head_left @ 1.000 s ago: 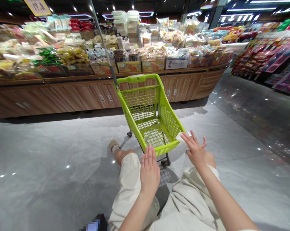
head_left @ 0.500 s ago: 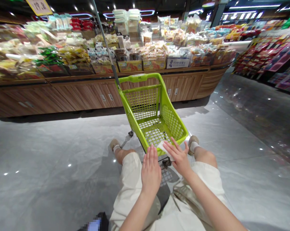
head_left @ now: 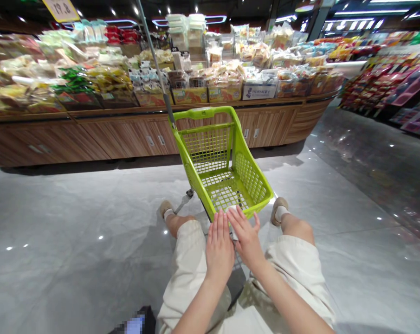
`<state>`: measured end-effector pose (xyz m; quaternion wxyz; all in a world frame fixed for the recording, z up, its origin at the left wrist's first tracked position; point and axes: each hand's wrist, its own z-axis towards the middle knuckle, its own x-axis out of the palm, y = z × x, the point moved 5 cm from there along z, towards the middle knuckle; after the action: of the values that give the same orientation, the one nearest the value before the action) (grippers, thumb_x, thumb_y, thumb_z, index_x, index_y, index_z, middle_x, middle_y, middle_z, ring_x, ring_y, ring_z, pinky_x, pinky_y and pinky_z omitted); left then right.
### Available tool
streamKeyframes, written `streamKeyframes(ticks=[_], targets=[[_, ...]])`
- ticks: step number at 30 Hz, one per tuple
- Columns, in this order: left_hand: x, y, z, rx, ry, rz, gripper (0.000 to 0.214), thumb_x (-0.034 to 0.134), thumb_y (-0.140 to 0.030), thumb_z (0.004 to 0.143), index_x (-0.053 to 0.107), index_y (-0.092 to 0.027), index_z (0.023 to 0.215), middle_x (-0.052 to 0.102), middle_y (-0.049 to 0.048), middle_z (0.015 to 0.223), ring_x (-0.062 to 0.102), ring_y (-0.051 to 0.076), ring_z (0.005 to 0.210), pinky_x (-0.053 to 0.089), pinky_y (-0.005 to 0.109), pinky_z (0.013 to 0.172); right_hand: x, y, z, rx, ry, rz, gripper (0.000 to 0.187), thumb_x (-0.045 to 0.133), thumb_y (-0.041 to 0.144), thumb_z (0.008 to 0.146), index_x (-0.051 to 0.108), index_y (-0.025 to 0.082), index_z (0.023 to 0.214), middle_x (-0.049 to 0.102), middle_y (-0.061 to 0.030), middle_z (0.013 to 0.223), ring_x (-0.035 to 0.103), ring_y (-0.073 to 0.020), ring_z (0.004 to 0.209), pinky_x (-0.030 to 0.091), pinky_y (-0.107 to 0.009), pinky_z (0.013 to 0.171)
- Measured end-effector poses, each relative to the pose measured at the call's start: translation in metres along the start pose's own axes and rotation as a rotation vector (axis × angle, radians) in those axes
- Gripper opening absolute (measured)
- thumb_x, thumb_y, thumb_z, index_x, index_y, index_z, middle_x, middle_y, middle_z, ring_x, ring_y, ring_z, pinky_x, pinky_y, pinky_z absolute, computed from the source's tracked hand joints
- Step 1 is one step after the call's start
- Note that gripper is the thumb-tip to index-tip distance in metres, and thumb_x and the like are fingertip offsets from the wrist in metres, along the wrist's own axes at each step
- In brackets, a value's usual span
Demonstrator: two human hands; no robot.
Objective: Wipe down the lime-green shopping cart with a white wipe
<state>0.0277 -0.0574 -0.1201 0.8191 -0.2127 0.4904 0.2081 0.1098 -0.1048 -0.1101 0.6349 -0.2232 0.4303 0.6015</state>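
A lime-green plastic shopping basket (head_left: 246, 174) on wheels stands on the floor between my legs. My left hand (head_left: 218, 246) lies flat and open against its near rim, fingers together. My right hand (head_left: 246, 236) is right beside it, fingers stretched out, pressing a white cloth (head_left: 230, 210) onto the same rim. Only a small edge of the cloth shows past the fingertips. The basket is empty inside.
A long wooden display counter (head_left: 126, 134) piled with packaged snacks runs behind the basket. Shelves of goods (head_left: 387, 83) line the right side. A thin metal pole (head_left: 154, 60) slants up from the basket's handle. Glossy grey floor (head_left: 56, 232) lies all round my shoes (head_left: 278, 207).
My right hand has slid the white cloth leftward along the near rim, from the right corner to beside my left hand. The left hand has stayed put.
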Motion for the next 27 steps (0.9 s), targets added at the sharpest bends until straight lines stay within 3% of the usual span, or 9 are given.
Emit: streamKeyframes(ticks=[2, 4, 7, 9, 12, 17, 20, 22, 27], targets=[[-0.004, 0.004, -0.002, 0.012, 0.017, 0.016, 0.080, 0.044, -0.010, 0.086, 0.003, -0.010, 0.154, 0.024, 0.0143, 0.160, 0.019, 0.026, 0.148, 0.032, 0.044, 0.117, -0.007, -0.013, -0.002, -0.040, 0.037, -0.015, 0.084, 0.036, 0.002, 0.065, 0.039, 0.026, 0.146, 0.051, -0.0053, 0.145, 0.029, -0.0222, 0.145, -0.001, -0.055, 0.115], [-0.008, 0.007, -0.003, 0.019, 0.026, 0.025, 0.079, 0.044, -0.010, 0.087, 0.002, -0.011, 0.154, 0.025, 0.0133, 0.160, 0.019, 0.025, 0.148, 0.032, 0.043, 0.117, -0.020, -0.047, -0.005, -0.032, 0.036, -0.049, 0.083, 0.037, 0.002, 0.065, 0.042, 0.029, 0.144, 0.055, -0.0038, 0.142, 0.032, -0.0232, 0.144, 0.000, -0.057, 0.115], [-0.010, 0.007, -0.004, 0.013, 0.008, 0.019, 0.080, 0.043, -0.009, 0.087, -0.001, -0.012, 0.154, 0.026, 0.0136, 0.159, 0.020, 0.024, 0.148, 0.033, 0.043, 0.117, -0.040, -0.103, -0.010, 0.108, -0.068, -0.127, 0.083, 0.039, 0.002, 0.065, 0.044, 0.033, 0.142, 0.059, -0.0021, 0.137, 0.036, -0.0251, 0.141, 0.002, -0.058, 0.114], [-0.008, 0.004, -0.003, 0.007, -0.008, 0.005, 0.081, 0.043, -0.008, 0.087, -0.002, -0.012, 0.154, 0.026, 0.0149, 0.159, 0.020, 0.026, 0.148, 0.034, 0.045, 0.116, -0.045, -0.119, -0.012, 0.213, -0.133, -0.155, 0.083, 0.040, 0.002, 0.064, 0.046, 0.035, 0.140, 0.060, -0.0013, 0.136, 0.036, -0.0261, 0.141, 0.004, -0.060, 0.113], [-0.003, -0.001, -0.002, -0.016, -0.019, -0.015, 0.081, 0.043, -0.009, 0.086, -0.002, -0.009, 0.154, 0.024, 0.0172, 0.159, 0.020, 0.027, 0.148, 0.035, 0.046, 0.115, -0.033, -0.091, -0.008, 0.269, -0.171, -0.105, 0.082, 0.039, 0.002, 0.063, 0.047, 0.029, 0.139, 0.060, -0.0040, 0.136, 0.038, -0.0255, 0.140, 0.006, -0.059, 0.113], [-0.001, 0.001, -0.004, -0.030, -0.035, -0.001, 0.083, 0.045, -0.008, 0.084, 0.002, -0.011, 0.154, 0.026, 0.0152, 0.159, 0.021, 0.025, 0.148, 0.033, 0.042, 0.117, 0.000, 0.008, 0.007, 0.047, -0.079, 0.076, 0.075, 0.035, 0.002, 0.067, 0.045, 0.020, 0.140, 0.057, -0.0078, 0.139, 0.036, -0.0215, 0.141, 0.004, -0.051, 0.116], [-0.004, 0.007, -0.006, -0.028, -0.037, 0.022, 0.083, 0.044, -0.008, 0.084, 0.001, -0.010, 0.154, 0.028, 0.0159, 0.158, 0.023, 0.026, 0.147, 0.033, 0.043, 0.117, -0.003, 0.015, 0.011, -0.066, -0.012, 0.105, 0.072, 0.037, 0.005, 0.070, 0.046, 0.021, 0.139, 0.058, -0.0065, 0.139, 0.034, -0.0230, 0.142, -0.002, -0.052, 0.116], [-0.007, 0.010, -0.006, -0.020, -0.034, 0.028, 0.081, 0.042, -0.008, 0.086, 0.000, -0.010, 0.154, 0.028, 0.0163, 0.158, 0.024, 0.026, 0.147, 0.034, 0.044, 0.116, -0.013, -0.010, 0.009, -0.135, 0.028, 0.080, 0.073, 0.038, 0.005, 0.069, 0.047, 0.024, 0.139, 0.059, -0.0049, 0.137, 0.035, -0.0244, 0.141, -0.004, -0.055, 0.115], [-0.010, 0.010, -0.005, -0.013, -0.026, 0.016, 0.079, 0.042, -0.009, 0.088, -0.002, -0.012, 0.154, 0.028, 0.0154, 0.158, 0.025, 0.026, 0.147, 0.035, 0.044, 0.116, -0.048, -0.121, 0.000, -0.080, 0.022, -0.108, 0.079, 0.041, 0.005, 0.063, 0.050, 0.030, 0.137, 0.064, -0.0027, 0.131, 0.042, -0.0256, 0.137, -0.001, -0.057, 0.114]])
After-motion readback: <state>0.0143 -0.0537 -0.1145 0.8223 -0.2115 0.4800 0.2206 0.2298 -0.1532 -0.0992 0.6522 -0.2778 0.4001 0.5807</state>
